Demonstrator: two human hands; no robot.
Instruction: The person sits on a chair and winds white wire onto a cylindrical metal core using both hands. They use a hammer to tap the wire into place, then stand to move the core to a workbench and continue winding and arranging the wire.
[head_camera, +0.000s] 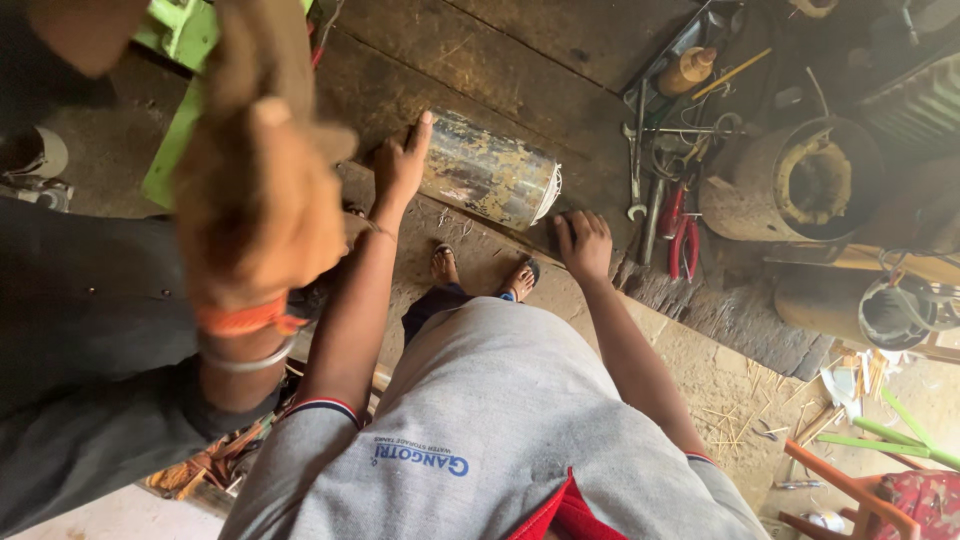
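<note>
Head view, looking down over the wearer's grey shirt to a dark wooden bench (520, 60). The left hand (402, 160) lies flat and spread against the near-left end of a worn metal cylinder (490, 170), fingers pointing away from the body, gripping nothing; the palm appears to act as a stop against the round body, which lies on its side and would otherwise be free to roll. The right hand (585, 243) rests fingers-down on the bench edge just to the right of the cylinder's capped end, loosely curled, holding nothing; whether it touches the cylinder cannot be told. The cylinder thus lies between the two hands, tilted across the bench edge, above the wearer's sandalled feet (482, 270).

Beyond the right hand, red-handled pliers (680, 235) and several spanners (640, 150) lie in a loose heap within arm's reach. Farther right stands a rusty open drum (800, 180), and behind the tools a small brown bottle (690, 68).

To the left of the left hand, another person's hand (255, 200), large and blurred because it is close to the camera, is closed round a brownish object that cannot be identified; an orange band and a metal bangle (245, 360) circle the wrist. A green frame (180, 120) shows behind it.
</note>
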